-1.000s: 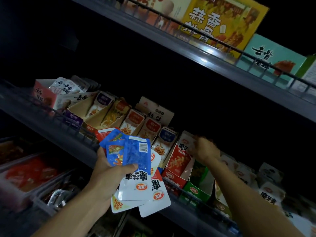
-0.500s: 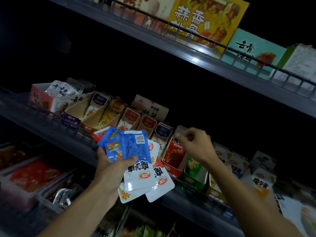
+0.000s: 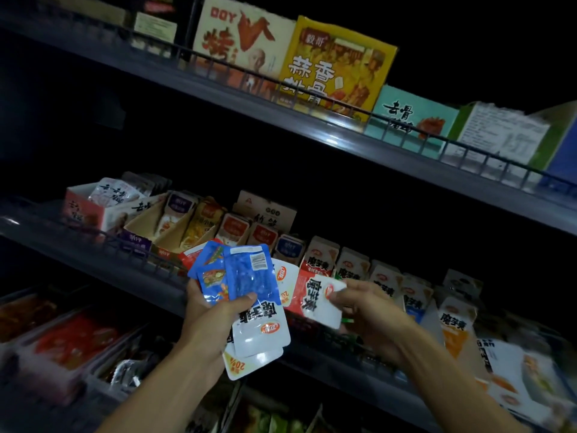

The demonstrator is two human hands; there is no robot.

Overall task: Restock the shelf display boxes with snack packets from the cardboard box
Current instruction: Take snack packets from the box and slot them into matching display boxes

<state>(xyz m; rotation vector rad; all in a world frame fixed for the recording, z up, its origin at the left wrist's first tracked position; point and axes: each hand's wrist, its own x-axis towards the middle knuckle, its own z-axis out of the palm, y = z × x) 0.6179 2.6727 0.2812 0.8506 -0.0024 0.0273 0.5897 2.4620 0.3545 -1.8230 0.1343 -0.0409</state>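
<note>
My left hand (image 3: 215, 320) grips a fanned bunch of snack packets (image 3: 249, 282), blue ones on top and white ones with black lettering below. My right hand (image 3: 365, 310) pinches one white packet (image 3: 321, 304) at the right edge of that bunch. Behind both hands, a row of open display boxes (image 3: 318, 257) holding upright packets runs along the middle shelf (image 3: 103, 260). The cardboard box is not in view.
A wire rail (image 3: 93, 235) fronts the middle shelf. The upper shelf (image 3: 343, 135) carries large boxes, one yellow (image 3: 337, 67) and one teal (image 3: 412, 117). Trays of red packets (image 3: 71, 339) sit on the lower left shelf. The surroundings are dark.
My right hand has come back from the display boxes on the shelf to the bunch and now pinches a white packet. The view has tilted upward.
</note>
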